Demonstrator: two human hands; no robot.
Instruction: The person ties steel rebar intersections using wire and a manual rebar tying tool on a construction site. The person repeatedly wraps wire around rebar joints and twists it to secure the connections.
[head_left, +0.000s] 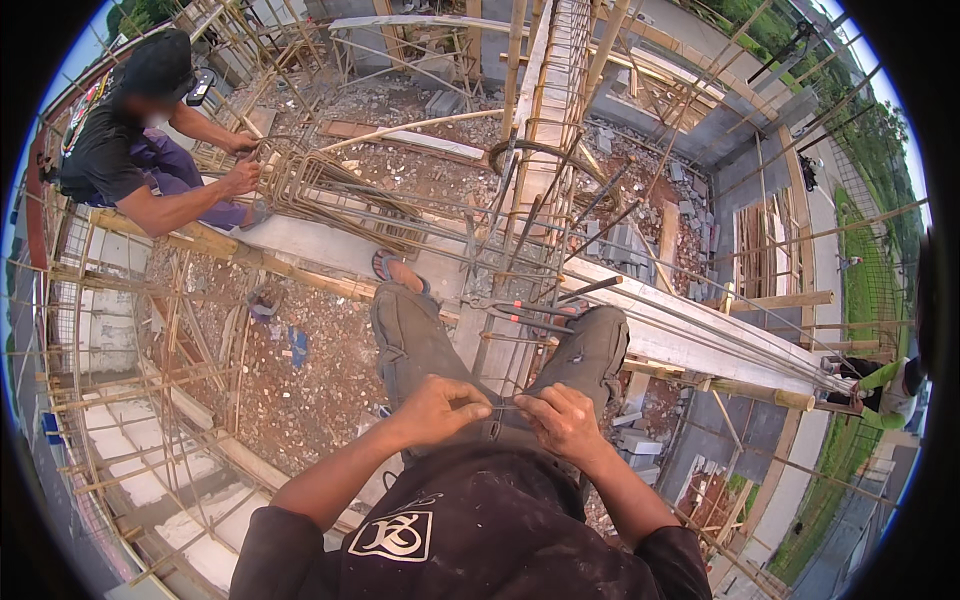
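Note:
Over my lap, my left hand (442, 411) pinches one end of a short, thin length of wire (505, 408) between thumb and finger. The other end is gripped by the fingers of my right hand (562, 421). Between my knees, a pair of pincers (517, 310) with red marks on the handles rests across the steel reinforcing bars, apart from both hands. My sandalled left foot (402, 273) is on the pale formwork board near the bars.
A co-worker (112, 142) sits at the left, hands at a pile of bent steel stirrups (322, 184). Long rebars (690, 319) run right towards another person (885, 394). A tall rebar cage (559, 75) stretches ahead. Bamboo poles (247, 255) edge the beam; rubble ground (300, 405) lies far below.

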